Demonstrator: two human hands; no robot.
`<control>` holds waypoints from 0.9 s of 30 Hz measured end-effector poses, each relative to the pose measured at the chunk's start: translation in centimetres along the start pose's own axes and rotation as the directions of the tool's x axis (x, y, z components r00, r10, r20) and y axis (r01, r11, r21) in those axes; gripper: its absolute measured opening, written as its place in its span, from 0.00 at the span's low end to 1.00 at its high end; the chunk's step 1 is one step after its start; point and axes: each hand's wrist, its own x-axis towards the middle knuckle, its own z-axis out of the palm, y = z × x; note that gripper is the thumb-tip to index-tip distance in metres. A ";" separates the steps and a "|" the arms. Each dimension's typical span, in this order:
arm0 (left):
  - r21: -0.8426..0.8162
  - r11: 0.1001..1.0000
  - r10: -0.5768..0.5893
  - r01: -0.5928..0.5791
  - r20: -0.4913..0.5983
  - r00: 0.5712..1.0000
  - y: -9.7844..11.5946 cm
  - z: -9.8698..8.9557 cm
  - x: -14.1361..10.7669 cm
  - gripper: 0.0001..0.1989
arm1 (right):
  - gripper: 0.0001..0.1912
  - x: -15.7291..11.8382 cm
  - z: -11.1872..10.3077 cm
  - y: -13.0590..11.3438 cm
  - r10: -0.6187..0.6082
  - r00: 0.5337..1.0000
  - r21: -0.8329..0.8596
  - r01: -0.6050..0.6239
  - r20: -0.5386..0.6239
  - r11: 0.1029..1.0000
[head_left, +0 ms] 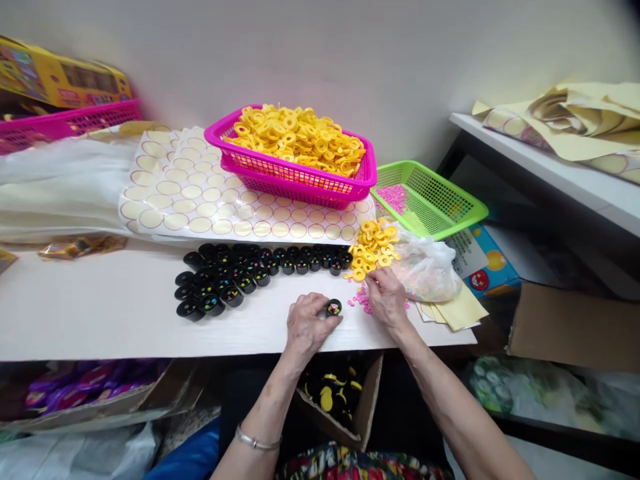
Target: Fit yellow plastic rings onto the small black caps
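Note:
My left hand (pixel 309 325) grips a small round black cup (pixel 333 307) between thumb and fingers; bright coloured bits show inside it. My right hand (pixel 385 293) has its fingers pinched together at the near edge of a pile of yellow ring-shaped pieces (pixel 373 247). Whatever is between those fingertips is too small to make out. Tiny pink rings (pixel 361 298) lie scattered on the white table (pixel 125 307) beside and under that hand. To the left stand several more black cups (pixel 233 295) in rows, with coloured bits in many.
A pink basket (pixel 300 180) heaped with yellow pieces stands on sticker sheets (pixel 200 200). Behind on the right are a green basket (pixel 435 193) with pink rings and a plastic bag (pixel 433 267). Below the table edge, a cardboard box (pixel 369 400) holds black and yellow pieces.

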 end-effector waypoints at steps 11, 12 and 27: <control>0.007 1.000 0.001 -0.001 0.001 1.000 -0.3 0.2 0.2 0.11 | 0.06 2.7 1.0 -0.3 -0.177 0.934 -0.499 0.319 0.310 0.806; 0.005 1.000 0.000 0.000 0.003 1.000 -0.3 0.2 0.2 0.11 | 0.06 2.9 1.0 -0.4 -0.185 0.927 -0.500 0.336 0.327 0.798; 0.014 1.000 -0.002 0.002 0.012 1.000 0.2 -0.1 0.1 0.10 | 0.05 3.3 0.1 0.0 -0.279 0.848 -0.453 0.486 0.450 0.747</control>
